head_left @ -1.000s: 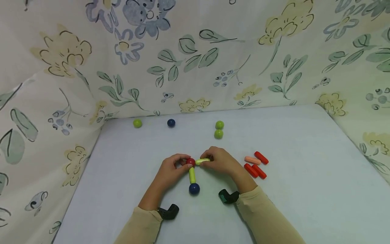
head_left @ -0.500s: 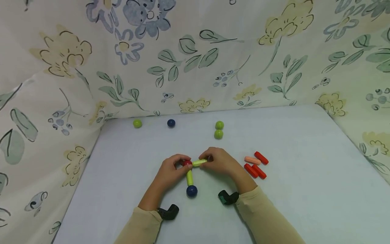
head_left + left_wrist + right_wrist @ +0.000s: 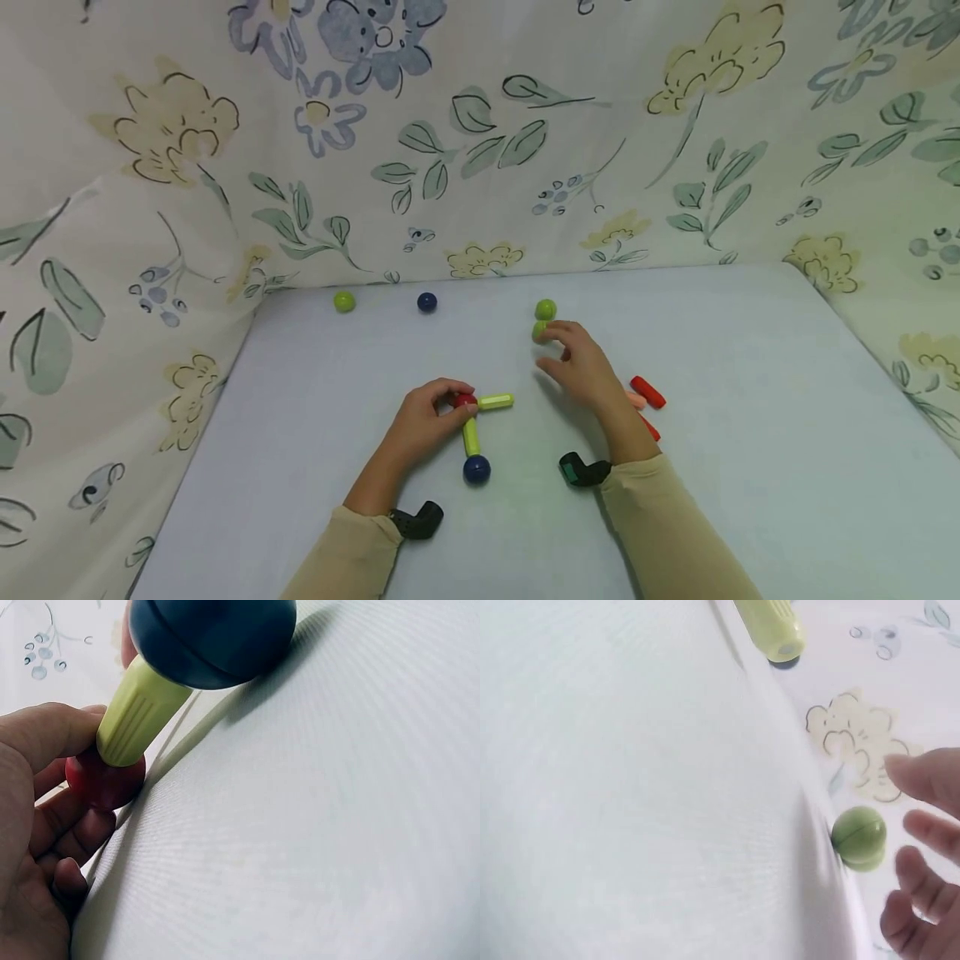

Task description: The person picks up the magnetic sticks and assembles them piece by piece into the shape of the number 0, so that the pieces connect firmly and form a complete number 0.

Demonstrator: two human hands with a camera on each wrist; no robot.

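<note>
My left hand (image 3: 452,401) pinches a red ball (image 3: 465,401) on the pale table (image 3: 750,400). Two yellow-green rods join that ball: one (image 3: 495,402) points right, the other (image 3: 471,435) runs toward me and ends in a dark blue ball (image 3: 476,470). The left wrist view shows the red ball (image 3: 105,776) between my fingers, with the rod (image 3: 139,716) and blue ball (image 3: 210,637) beyond. My right hand (image 3: 553,343) hovers with spread fingers beside two touching green balls (image 3: 545,309), holding nothing. In the right wrist view one green ball (image 3: 859,838) lies just left of my fingertips (image 3: 922,825).
A green ball (image 3: 344,301) and a dark blue ball (image 3: 427,302) lie at the table's far edge. Red rods (image 3: 647,392) and a peach one lie right of my right wrist, partly hidden. Floral cloth (image 3: 480,150) walls the back and both sides.
My right hand let go of the horizontal yellow-green rod and moved away and to the right, toward the two green balls. The left hand kept hold of the red ball.
</note>
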